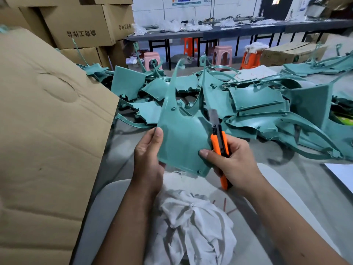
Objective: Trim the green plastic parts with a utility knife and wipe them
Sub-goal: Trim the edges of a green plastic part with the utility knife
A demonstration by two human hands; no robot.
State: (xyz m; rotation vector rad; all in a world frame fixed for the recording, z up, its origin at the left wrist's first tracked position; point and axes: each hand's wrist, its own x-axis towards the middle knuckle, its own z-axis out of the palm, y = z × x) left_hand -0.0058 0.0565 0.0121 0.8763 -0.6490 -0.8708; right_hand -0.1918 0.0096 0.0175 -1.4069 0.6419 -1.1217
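My left hand grips the lower left edge of a green plastic part, a curved panel with a long tapering point held upright in front of me. My right hand holds an orange utility knife, its thumb pressing on the part's face. The extended blade lies along the part's right edge. A crumpled white rag lies on my lap below both hands.
A large heap of green plastic parts covers the table ahead. An open cardboard box flap stands close on my left, with stacked cartons behind. Pink and orange stools and a long dark bench stand farther back.
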